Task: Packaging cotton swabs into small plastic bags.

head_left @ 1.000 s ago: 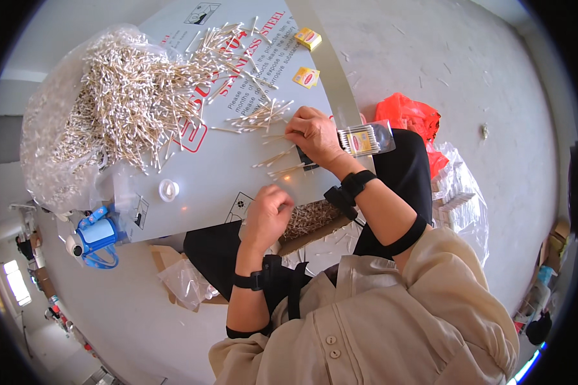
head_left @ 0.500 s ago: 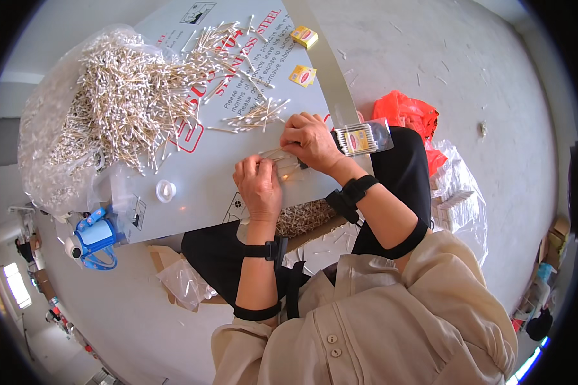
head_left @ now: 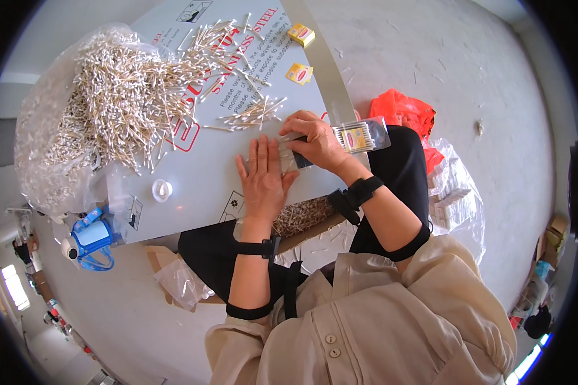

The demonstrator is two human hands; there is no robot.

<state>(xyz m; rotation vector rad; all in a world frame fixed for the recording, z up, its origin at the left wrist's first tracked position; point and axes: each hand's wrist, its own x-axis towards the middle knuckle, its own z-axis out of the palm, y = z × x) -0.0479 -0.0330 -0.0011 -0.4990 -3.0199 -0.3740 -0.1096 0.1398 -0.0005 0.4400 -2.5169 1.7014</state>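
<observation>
My left hand (head_left: 263,179) lies flat on the metal-topped table, fingers stretched out and slightly apart. Under and beside its fingertips is clear plastic film (head_left: 288,154), with its edges hard to make out. My right hand (head_left: 318,142) is bent over the right end of this plastic, fingers curled and pressed together on it; a dark patch shows beneath them. Beyond the right wrist, a clear bag of cotton swabs with a yellow card (head_left: 354,138) sticks out past the table's edge. A small loose pile of cotton swabs (head_left: 257,114) lies just ahead of my hands.
A large plastic bag spills a heap of cotton swabs (head_left: 119,96) at the left. Yellow cards (head_left: 300,74), a small yellow box (head_left: 302,34) and a white round cap (head_left: 162,190) lie on the table. A blue bottle (head_left: 90,237) hangs by the left corner. Red bag (head_left: 404,112) at right.
My left hand has gone from curled, gripping fingers to lying flat with them stretched out. The right hand stays at nearly the same place, over the plastic.
</observation>
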